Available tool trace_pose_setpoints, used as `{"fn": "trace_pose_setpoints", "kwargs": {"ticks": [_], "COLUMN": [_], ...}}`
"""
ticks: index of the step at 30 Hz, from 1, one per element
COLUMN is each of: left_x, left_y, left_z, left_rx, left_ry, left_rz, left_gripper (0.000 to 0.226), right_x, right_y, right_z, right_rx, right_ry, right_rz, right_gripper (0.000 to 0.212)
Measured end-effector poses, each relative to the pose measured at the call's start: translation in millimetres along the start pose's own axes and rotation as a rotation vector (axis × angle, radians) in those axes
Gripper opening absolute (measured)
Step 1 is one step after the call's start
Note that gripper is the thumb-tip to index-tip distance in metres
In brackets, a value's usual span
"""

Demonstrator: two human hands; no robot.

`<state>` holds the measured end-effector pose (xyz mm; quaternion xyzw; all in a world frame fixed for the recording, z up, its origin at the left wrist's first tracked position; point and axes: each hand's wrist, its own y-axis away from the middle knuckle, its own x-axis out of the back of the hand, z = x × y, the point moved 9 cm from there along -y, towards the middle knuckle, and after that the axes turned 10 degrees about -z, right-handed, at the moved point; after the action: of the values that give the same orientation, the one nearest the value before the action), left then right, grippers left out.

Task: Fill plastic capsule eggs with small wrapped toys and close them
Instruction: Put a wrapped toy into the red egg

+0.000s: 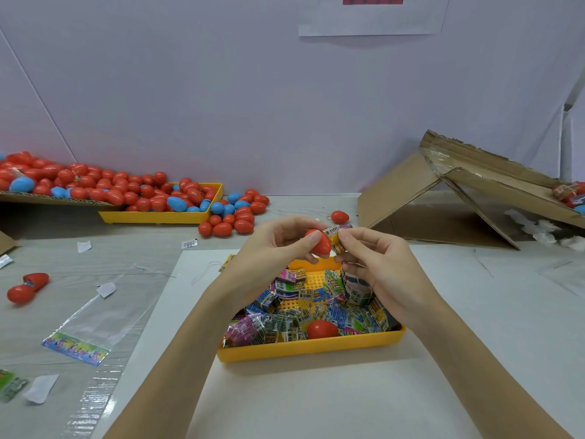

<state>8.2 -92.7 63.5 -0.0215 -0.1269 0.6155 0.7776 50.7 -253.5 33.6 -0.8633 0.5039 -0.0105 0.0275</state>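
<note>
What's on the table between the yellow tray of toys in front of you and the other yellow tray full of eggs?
In the head view, a loose cluster of red and blue eggs lies between the near tray and the far tray.

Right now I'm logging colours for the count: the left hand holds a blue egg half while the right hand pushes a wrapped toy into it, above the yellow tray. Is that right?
Not quite. The egg half in the left hand is red, not blue, as the head view shows. The rest holds: the right hand pinches a wrapped toy at its opening, above the yellow tray.
</note>
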Motion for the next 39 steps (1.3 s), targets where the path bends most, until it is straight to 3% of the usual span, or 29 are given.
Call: {"fn": "trace_pose_setpoints", "kwargs": {"ticks": [5, 14, 18, 22, 29, 32, 39], "left_x": [0.5, 2.5, 4.1, 7.6, 7.9, 9.5, 9.5], "left_y": [-0.8, -1.3, -1.4, -1.6, -1.6, -1.2, -0.5], "left_z": [-1.8, -2.5, -3.6, -4.0, -2.4, -2.6, -2.5], "left_rx": [-0.005, -0.002, 0.002, -0.012, -0.022, -0.02, -0.013], "left_ry": [0.009, 0.001, -0.016, -0.002, -0.041, -0.03, -0.099], "left_rz": [0.014, 0.032, 0.052, 0.098, 0.114, 0.125, 0.127], "left_gripper": [0.024, 0.024, 0.024, 0.021, 0.02, 0.019, 0.016], "right_x": [-3.9, -9.6, -4.9, -2.0, -2.6, -2.2, -4.4], "right_y": [1.6, -0.2, 3.0, 5.6, 4.4, 3.3, 6.3], "right_z": [-2.3, 1.1, -6.5, -15.0, -9.9, -15.5, -33.6], "right_rx": [-0.011, -0.06, -0.001, 0.089, 0.06, 0.116, 0.295], "right_ry": [0.006, -0.167, 0.066, 0.131, 0.199, 0.203, 0.619], "right_rz": [-0.023, -0.104, -0.021, 0.038, 0.037, 0.027, 0.101], "right_gripper": [0.046, 0.039, 0.032, 0.022, 0.026, 0.018, 0.006]}}
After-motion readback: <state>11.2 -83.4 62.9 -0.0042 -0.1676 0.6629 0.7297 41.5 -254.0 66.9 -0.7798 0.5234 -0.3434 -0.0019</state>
